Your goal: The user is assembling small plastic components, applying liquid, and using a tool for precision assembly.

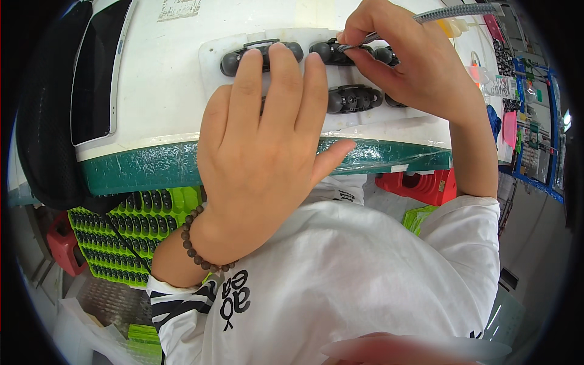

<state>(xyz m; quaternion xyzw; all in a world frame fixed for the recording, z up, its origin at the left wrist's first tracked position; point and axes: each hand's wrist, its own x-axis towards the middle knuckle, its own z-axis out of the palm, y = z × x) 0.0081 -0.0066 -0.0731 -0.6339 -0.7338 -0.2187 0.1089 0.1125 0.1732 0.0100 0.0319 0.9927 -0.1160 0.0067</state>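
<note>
A white plate (210, 64) on the table carries several rounded black plastic parts with small fittings. My left hand (261, 140) lies over it, fingers stretched and spread, the fingertips at the upper-left black part (230, 63). What lies under the palm is hidden. Between thumb and fingers, my right hand (423, 70) pinches a slim tool (453, 11) with a grey braided-looking shaft; its exact kind is unclear. The tool's dark tip meets another black part (325, 52) at the top middle. Below that sits one more black part (354, 99), touched by neither hand.
A dark flat screen device (94, 73) lies at the left, beside a black padded object (45, 115). The table's green front edge (146, 164) runs below my hands. Lower left, green trays (115, 243) hold rows of black parts. A red bin (426, 187) stands under the table.
</note>
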